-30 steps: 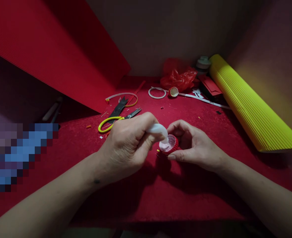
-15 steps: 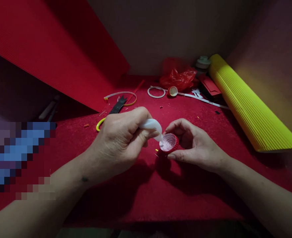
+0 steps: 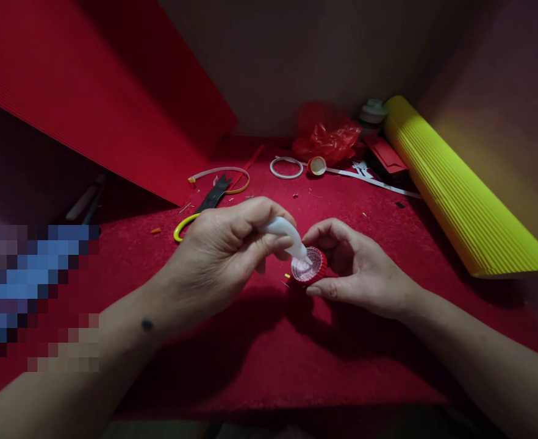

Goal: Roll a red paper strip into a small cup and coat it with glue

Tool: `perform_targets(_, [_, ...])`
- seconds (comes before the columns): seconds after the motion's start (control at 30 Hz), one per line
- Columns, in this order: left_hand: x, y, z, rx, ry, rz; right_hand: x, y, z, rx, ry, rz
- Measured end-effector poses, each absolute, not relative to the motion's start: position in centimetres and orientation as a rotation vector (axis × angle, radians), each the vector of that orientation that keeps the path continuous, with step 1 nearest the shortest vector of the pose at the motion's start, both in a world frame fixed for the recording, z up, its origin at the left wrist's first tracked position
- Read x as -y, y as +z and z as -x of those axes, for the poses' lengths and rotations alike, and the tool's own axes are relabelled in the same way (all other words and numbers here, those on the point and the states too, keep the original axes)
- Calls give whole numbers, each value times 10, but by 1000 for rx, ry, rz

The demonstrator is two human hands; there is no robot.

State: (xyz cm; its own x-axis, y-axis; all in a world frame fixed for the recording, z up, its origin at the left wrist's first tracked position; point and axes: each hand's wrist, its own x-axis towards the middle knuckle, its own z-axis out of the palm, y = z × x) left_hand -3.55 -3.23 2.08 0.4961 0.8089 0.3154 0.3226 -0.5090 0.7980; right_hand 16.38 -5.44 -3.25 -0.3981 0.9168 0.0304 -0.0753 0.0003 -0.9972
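A red table surface (image 3: pixel 269 372) spreads beneath a broad red corrugated sheet (image 3: pixel 127 91) at the left and a curled yellow corrugated sheet (image 3: pixel 465 195) at the right. The left hand (image 3: pixel 227 250) pinches a bent, white, soft-looking plastic squeeze tube (image 3: pixel 280 227) between thumb and fingers. The right hand (image 3: pixel 358 268) curves around the far side and near edge of a small red ribbed cup with a pale, ringed inside (image 3: pixel 305 272), its mouth facing the tube's tip; whether the tip touches it, I cannot tell. The tube probably gives under pressure, so a light grip on its body suits it. The cup looks light and crushable, best cradled by its outer wall. A tiny yellow scrap (image 3: pixel 287 275) lies near it.
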Motion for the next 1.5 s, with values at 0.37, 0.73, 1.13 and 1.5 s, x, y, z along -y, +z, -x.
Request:
perform_targets(0.37, [34, 19, 38, -997, 985, -2260, 57, -30, -163, 1459, 1518, 956])
perform_targets(0.73, [36, 16, 37, -933, 1043, -2378, 59, -31, -162, 1492, 1501, 948])
perform_targets(1.13, [38, 14, 37, -981, 1026, -2462, 60, -33, -164, 1523, 1476, 956])
perform_targets(1.5, [38, 11, 38, -976, 1015, -2545, 60, -35, -164, 1552, 1459, 979])
